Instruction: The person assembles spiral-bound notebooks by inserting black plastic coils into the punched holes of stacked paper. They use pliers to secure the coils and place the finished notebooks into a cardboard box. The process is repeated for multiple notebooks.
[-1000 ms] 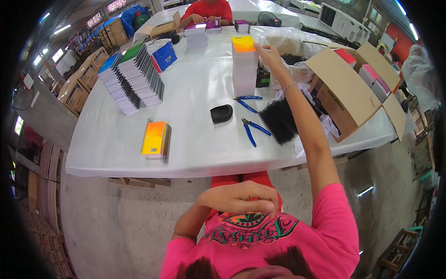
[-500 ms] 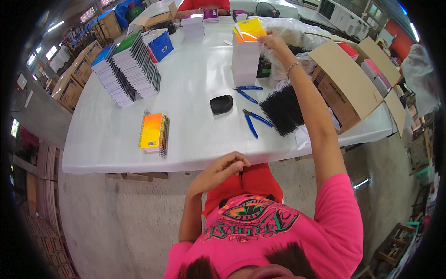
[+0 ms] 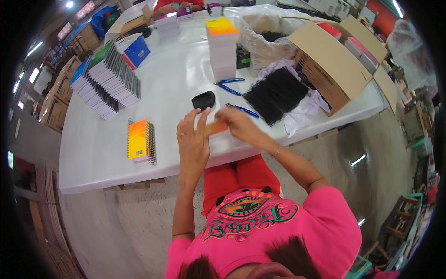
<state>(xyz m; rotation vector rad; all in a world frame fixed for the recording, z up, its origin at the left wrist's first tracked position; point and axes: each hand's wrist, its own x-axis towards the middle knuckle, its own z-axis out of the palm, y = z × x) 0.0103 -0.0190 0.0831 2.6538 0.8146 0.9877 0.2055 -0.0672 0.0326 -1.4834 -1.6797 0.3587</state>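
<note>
A small notebook block with an orange cover [image 3: 216,127], smeared by motion, is between my hands above the table's front edge. My right hand [image 3: 240,125] grips its right end with bent fingers. At its left end is my left hand [image 3: 192,136], back turned up, the fingers partly spread and apparently on the block; the contact is blurred. Just beyond them lies a black curved piece [image 3: 203,100]. Two blue-handled pliers [image 3: 228,87] lie to its right, one partly behind my right hand. Left of my hands rests a yellow-orange spiral notebook [image 3: 138,139] with loose wire coils along its sides.
A tall stack of yellow-topped blocks [image 3: 222,53] stands beyond my hands. Black wire coils [image 3: 275,95] lie right, before a plastic-lined container [image 3: 262,46] and an open carton [image 3: 332,69]. Spiral notebook stacks [image 3: 114,74] stand left. Across the table a person in red [image 3: 179,3] handles purple notebooks.
My right hand has come back from the tall stack with an orange-covered block. My left hand has risen from the table's edge to meet it. The view has shifted slightly.
</note>
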